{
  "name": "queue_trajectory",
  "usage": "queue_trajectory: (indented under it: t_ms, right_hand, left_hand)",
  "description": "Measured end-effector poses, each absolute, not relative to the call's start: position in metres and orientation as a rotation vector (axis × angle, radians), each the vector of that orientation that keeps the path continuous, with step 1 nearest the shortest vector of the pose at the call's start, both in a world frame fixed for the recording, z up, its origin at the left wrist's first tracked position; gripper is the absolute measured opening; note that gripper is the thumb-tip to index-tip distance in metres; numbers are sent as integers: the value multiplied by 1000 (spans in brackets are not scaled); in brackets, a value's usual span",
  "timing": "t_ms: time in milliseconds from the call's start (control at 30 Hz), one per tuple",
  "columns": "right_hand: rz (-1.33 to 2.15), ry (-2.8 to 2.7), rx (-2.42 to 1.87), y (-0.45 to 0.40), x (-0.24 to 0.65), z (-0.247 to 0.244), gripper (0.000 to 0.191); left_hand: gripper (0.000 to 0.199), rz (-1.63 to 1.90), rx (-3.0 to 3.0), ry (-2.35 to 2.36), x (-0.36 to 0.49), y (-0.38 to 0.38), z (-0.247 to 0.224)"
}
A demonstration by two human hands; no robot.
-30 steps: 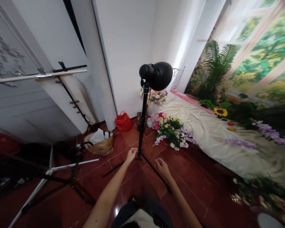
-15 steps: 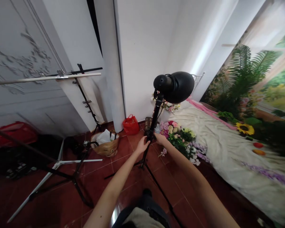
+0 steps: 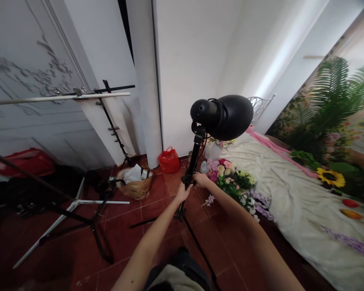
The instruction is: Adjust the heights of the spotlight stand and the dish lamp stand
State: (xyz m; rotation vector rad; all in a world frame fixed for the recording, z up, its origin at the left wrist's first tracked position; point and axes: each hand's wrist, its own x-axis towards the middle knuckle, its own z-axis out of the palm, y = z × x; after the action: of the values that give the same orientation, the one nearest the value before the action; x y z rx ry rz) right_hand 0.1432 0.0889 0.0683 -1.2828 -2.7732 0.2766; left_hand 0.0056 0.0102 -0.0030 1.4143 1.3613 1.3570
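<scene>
Light stand is standing on the red tiled floor, bearing a black lamp. Left hand is gripping its pole; right hand is closing around the pole's joint, near the flowers.

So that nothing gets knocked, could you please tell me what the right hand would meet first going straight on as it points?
The right hand would likely meet the black stand, at its fingertips, though contact is unclear.

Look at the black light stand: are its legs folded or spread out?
Spread out. Under the black light stand, one leg reaches left across the red floor and another slants down to the right.
</scene>
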Motion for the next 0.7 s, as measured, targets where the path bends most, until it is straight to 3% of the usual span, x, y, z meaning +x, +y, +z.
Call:
queue_trajectory:
  t_ms: [200, 700]
  right_hand:
    - [28, -2678, -1397, 48, 147, 41, 26]
    - [-79, -2770, -1225, 70, 136, 8, 32]
  left_hand:
    - [32, 1331, 1385, 1462, 12, 11, -10]
    - [45, 1185, 1482, 1523, 11, 15, -19]
